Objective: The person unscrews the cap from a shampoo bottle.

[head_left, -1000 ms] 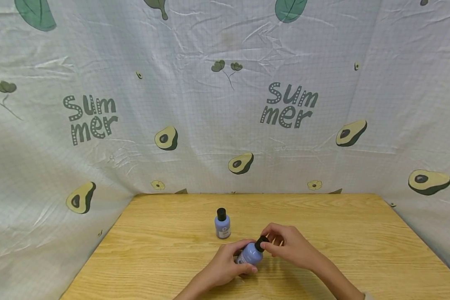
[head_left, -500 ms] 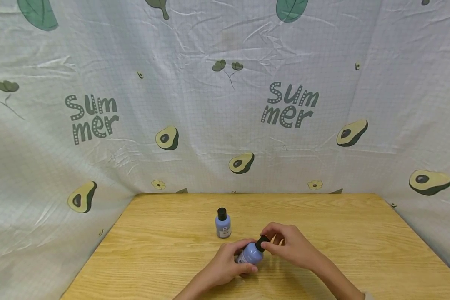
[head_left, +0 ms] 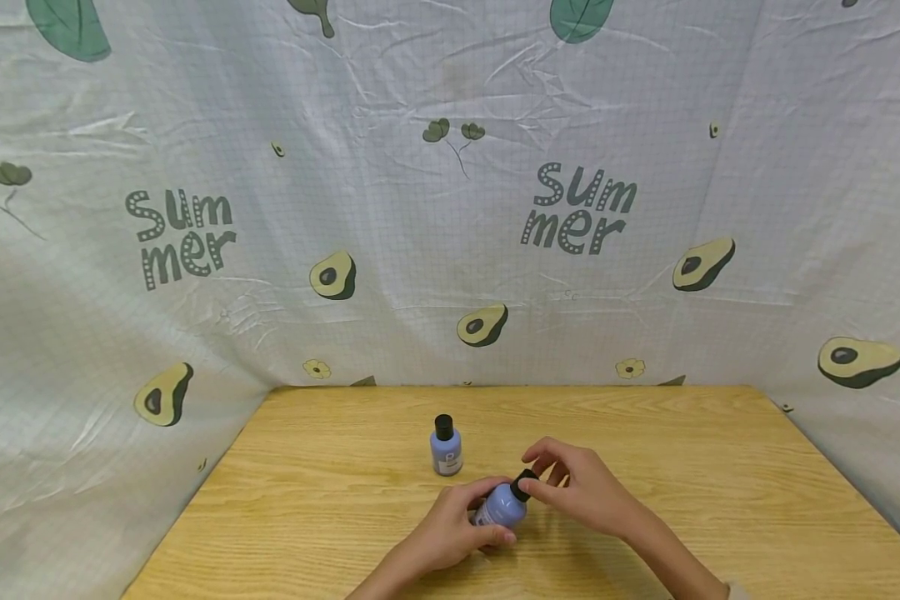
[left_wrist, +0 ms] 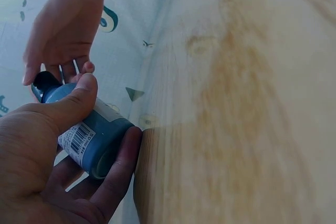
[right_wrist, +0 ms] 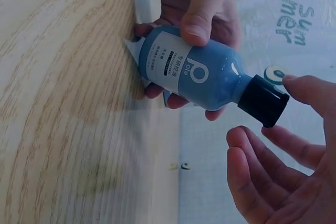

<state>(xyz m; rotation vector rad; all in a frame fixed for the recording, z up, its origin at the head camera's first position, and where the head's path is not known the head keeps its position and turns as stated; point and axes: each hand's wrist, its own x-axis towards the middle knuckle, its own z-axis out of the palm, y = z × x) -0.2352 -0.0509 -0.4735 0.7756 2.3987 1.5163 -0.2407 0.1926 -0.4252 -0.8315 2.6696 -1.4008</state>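
Your left hand [head_left: 457, 525] grips the blue bottle [head_left: 501, 506], tilted just above the worktop [head_left: 720, 500], thumb over its label. Your right hand [head_left: 577, 492], fingers loosely spread, touches the black cap [head_left: 523, 485] with its fingertips; a firm pinch cannot be confirmed. Risk: with the cap loosened at this tilt, contents could spill; the second bottle [head_left: 446, 447] stands just beyond your left hand.

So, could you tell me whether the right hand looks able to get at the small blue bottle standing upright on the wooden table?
Probably yes: the standing small blue bottle is just beyond the right hand, with bare wooden table between and nothing gripped in its fingers, which only touch the held bottle's black cap.
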